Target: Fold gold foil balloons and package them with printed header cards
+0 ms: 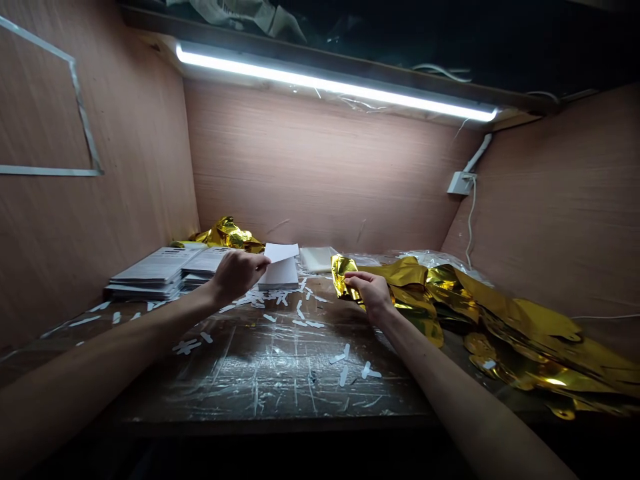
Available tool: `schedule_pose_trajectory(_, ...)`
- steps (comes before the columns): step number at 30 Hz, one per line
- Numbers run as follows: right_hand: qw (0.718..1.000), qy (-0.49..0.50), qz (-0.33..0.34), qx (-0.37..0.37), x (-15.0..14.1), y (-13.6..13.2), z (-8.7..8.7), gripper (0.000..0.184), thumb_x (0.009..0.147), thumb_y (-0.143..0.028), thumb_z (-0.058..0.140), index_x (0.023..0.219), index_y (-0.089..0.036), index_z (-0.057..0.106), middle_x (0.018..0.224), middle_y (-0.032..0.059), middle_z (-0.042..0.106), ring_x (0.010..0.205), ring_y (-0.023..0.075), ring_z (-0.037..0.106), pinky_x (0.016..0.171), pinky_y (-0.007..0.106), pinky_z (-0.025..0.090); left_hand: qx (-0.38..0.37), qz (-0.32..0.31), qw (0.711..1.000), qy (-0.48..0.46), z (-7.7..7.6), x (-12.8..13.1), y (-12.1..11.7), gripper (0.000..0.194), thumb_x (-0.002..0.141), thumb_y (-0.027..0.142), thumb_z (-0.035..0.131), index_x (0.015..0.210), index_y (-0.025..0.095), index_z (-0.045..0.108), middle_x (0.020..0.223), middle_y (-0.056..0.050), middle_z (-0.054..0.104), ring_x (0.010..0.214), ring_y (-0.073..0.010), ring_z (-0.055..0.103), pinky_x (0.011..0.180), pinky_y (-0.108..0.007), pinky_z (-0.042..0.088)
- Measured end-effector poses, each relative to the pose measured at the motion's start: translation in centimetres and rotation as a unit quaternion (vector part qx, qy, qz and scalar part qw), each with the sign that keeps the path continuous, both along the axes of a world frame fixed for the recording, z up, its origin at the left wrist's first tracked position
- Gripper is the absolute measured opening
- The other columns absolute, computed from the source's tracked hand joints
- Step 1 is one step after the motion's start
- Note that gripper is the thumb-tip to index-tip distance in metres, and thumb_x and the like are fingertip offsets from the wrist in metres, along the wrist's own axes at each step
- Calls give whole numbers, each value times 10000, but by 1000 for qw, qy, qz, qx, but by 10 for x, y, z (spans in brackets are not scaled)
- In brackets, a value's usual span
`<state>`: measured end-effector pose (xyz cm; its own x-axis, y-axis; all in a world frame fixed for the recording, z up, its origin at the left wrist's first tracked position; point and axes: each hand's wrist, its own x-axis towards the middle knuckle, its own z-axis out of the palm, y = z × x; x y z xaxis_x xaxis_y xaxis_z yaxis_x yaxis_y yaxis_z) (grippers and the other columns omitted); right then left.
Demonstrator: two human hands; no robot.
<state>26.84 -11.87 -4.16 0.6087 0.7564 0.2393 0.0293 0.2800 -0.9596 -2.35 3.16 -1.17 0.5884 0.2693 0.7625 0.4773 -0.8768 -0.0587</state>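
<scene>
Head view: items on the upper shelf [320, 50] lost in shadow; right forearm cut off at the bottom edge; left fingertips partly hidden. Dark, scuffed tabletop [250, 373] strewn with white paper scraps [345, 375]; plywood back wall [325, 160], lit tube light [335, 83] across the top. Left hand [239, 272], centre-left: thumb and finger pinched on a white card [280, 251] above a white card stack [279, 277]. Right hand [373, 291], right of centre: fingers closed on gold foil [343, 272]; more gold foil sheets [525, 320] heaped at right.
</scene>
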Motion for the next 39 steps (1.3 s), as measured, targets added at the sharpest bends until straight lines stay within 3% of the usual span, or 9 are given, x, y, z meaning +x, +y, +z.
schedule_pose_trajectory(6,997,69,28,8,8,-9,17,271,512,-207,811,778,-164,791,721,38,745,699,184,661,659,304,545,18,-159,970,185,-21,28,-81,303,947,142,510,763,191,747,683,-28,701,602,-143,624,550,-268,428)
schedule_pose_trajectory(11,986,-92,68,-125,-11,-32,15,225,564,-194,809,780,-135,824,757,78,769,722,187,670,677,285,524,-90,-264,944,175,-31,38,-125,377,988,388,618,686,181,708,621,-23,671,570,-139,615,601,-286,484)
schedule_pose_trajectory(15,941,-194,147,-236,-35,-44,4,217,661,-239,781,854,-171,851,777,79,784,732,216,686,650,303,504,-155,-205,965,53,-27,36,-121,309,980,368,612,769,168,720,690,-33,698,608,-149,627,619,-293,509)
schedule_pose_trajectory(17,918,-239,181,-261,-43,-43,2,222,698,-270,771,890,-198,857,807,71,792,754,227,693,645,305,498,-162,-164,973,29,-28,37,-116,227,975,338,604,965,156,738,910,-76,755,803,-193,696,744,-327,564)
schedule_pose_trajectory(20,878,-321,250,-253,-47,-39,7,220,772,-284,718,933,-216,853,831,47,794,748,212,686,627,286,476,-170,-159,969,84,-35,41,-109,342,976,376,610,1236,170,692,1293,-121,703,1172,-263,666,1000,-407,554)
schedule_pose_trajectory(24,779,-490,333,-205,-40,-37,24,226,892,-291,627,1001,-246,820,773,12,768,645,155,638,610,259,420,-193,-147,962,124,-45,44,-108,386,946,404,627,1254,182,700,1321,-111,706,1233,-284,655,1102,-440,518)
schedule_pose_trajectory(29,657,-655,324,-187,-20,-32,31,364,985,-405,550,1289,-273,700,763,35,758,617,170,646,587,280,344,-214,-121,964,103,-47,43,-107,467,878,358,661,1306,174,685,1375,-108,677,1269,-295,642,1106,-422,541)
schedule_pose_trajectory(35,617,-695,321,-183,-12,-21,21,502,1003,-450,507,1417,-174,580,720,63,739,585,185,644,561,301,313,-217,-107,963,118,-44,46,-102,575,847,246,624,1421,213,609,1386,-84,671,1332,-289,598,1098,-414,554)
schedule_pose_trajectory(39,603,-710,315,-180,-14,-20,18,523,1016,-453,474,1434,-151,562,706,71,736,567,189,639,556,312,301,-202,-143,956,159,-44,45,-96,651,843,459,690,1445,232,591,1470,-106,599,1363,-338,562,1116,-456,527)
